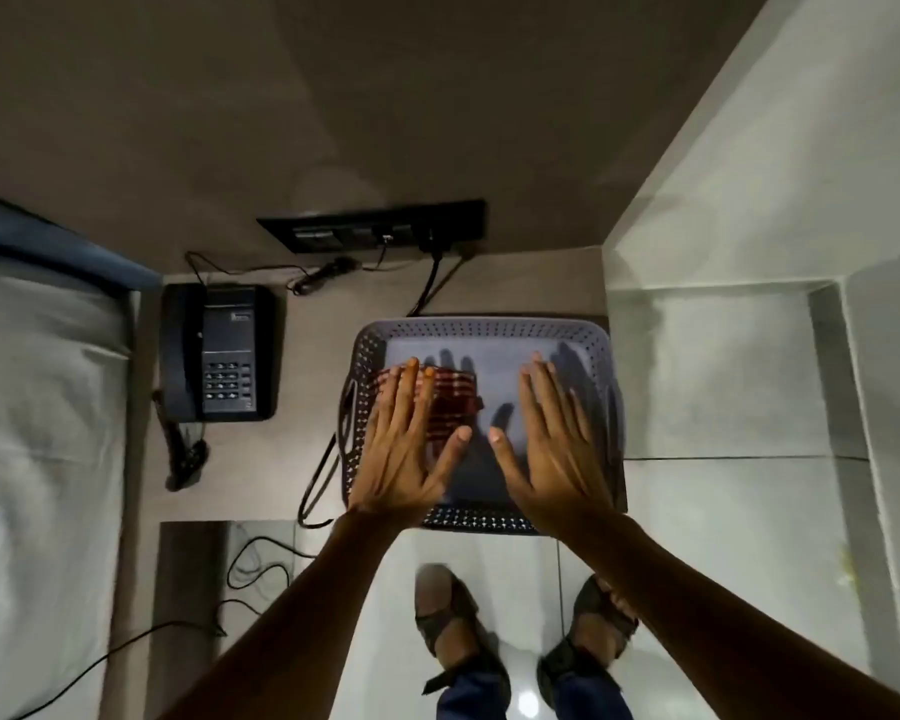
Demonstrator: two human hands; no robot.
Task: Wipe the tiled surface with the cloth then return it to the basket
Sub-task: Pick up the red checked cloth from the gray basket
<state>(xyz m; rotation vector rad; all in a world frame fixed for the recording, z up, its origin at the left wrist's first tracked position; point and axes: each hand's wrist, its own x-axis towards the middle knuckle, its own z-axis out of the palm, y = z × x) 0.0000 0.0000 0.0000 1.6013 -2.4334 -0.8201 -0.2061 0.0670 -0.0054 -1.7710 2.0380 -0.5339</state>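
Note:
A grey perforated basket (481, 327) sits on a small side table. Inside it, at the left, lies a folded red and white checked cloth (453, 402). My left hand (404, 444) hovers flat above the basket's left part, fingers spread, partly covering the cloth and holding nothing. My right hand (554, 439) hovers flat above the basket's right part, fingers apart and empty. The white tiled surface (718, 366) lies to the right of the basket, with a tiled wall rising beyond it.
A black telephone (219, 353) stands left of the basket, its cord trailing down. A black socket panel (375, 231) with plugged cables is on the wall behind. A bed with white sheets (37, 433) is at far left. My sandalled feet (458, 631) stand on the tiled floor.

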